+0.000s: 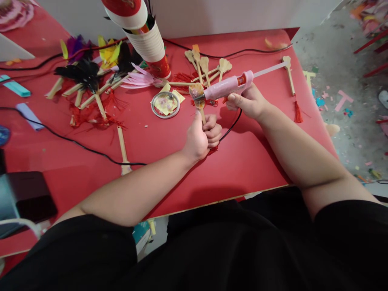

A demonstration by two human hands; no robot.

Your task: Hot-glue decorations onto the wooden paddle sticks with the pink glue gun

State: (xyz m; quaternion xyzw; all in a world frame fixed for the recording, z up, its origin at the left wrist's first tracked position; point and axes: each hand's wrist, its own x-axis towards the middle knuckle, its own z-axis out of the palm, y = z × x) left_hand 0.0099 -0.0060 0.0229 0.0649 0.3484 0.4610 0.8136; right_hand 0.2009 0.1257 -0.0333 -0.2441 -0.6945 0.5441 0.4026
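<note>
Upper left of centre, a stack of red and white paper cups (147,43) is cut off by the top edge. At centre, the left hand (202,138) hides much of the handle of a pale wooden paddle (196,89); the right hand (249,102) covers the grip of a pink plastic glue gun (222,87), its lettering unreadable. Lower left, a dark boxy object (34,195) is blurred.

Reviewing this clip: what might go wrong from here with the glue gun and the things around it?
1. The pink glue gun has its nozzle at the wooden piece, close to the left hand; a slip or drip might burn it.
2. The black cord loops beside that hand and could snag as the right hand moves.
3. The tall paper cup stack might topple if bumped.
</note>
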